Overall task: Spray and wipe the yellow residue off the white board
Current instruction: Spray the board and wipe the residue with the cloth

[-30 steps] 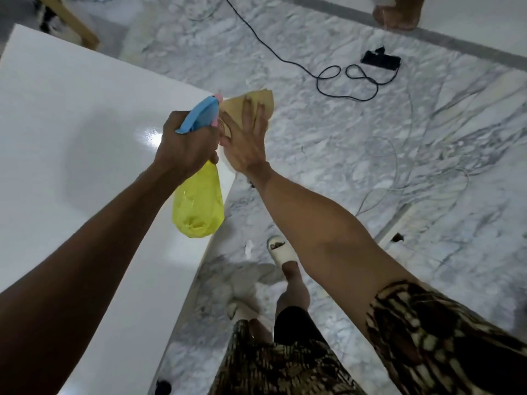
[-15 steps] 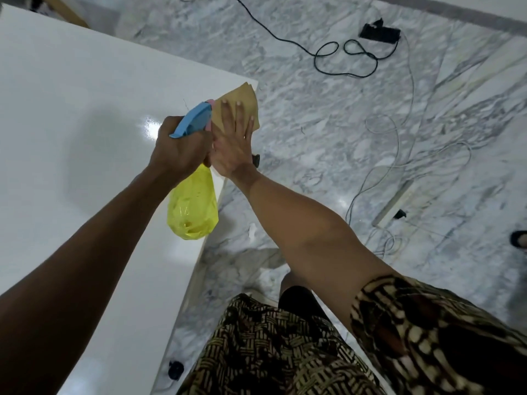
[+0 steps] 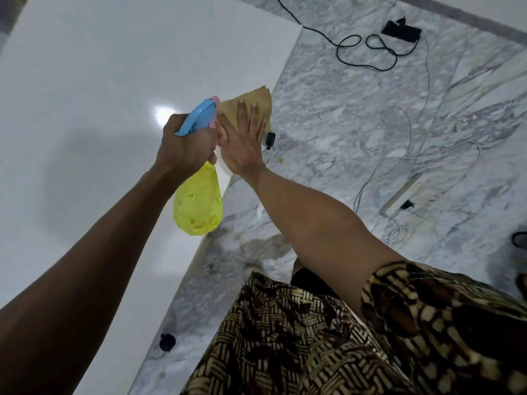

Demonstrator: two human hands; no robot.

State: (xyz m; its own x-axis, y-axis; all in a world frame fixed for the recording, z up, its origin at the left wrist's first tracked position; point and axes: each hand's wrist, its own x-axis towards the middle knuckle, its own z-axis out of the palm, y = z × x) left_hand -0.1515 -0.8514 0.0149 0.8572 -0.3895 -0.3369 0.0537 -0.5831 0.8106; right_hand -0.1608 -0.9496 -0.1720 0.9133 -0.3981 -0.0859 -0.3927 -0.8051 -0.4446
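Cloth (image 3: 251, 108) lies pressed flat under the spread right hand (image 3: 242, 146) at the right edge of the white board (image 3: 94, 115); left hand (image 3: 185, 146) is wrapped round the spray bottle (image 3: 198, 206), nozzle at the cloth. No yellow residue shows. Wiping strokes are best drawn inward toward the board's open left, since the edge drops to the marble floor (image 3: 356, 143).
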